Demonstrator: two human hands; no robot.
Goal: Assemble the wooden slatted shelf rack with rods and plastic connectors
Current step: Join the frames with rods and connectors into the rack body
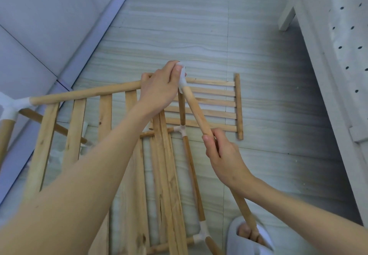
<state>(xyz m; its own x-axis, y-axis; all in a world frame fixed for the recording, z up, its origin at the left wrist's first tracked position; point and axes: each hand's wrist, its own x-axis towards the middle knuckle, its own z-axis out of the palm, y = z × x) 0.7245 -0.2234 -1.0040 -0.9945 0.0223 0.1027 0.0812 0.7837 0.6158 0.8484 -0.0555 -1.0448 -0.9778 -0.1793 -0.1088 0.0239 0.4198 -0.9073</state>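
The left hand (pixel 159 91) pinches a white plastic connector (pixel 182 79) steady while the right hand (pixel 221 153) grips the rod (pixel 196 111), apparently pushing it home, above the slatted panel (pixel 215 105) on the floor (pixel 199 35).

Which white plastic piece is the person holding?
The white connector on the rod tip, pinched by the left hand; the other connectors sit untouched.

two hands (pixel 159 91), four white connectors (pixel 182 79)

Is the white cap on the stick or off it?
On. The white connector sits over the top end of the rod. The left hand grips the connector and the right hand holds the rod.
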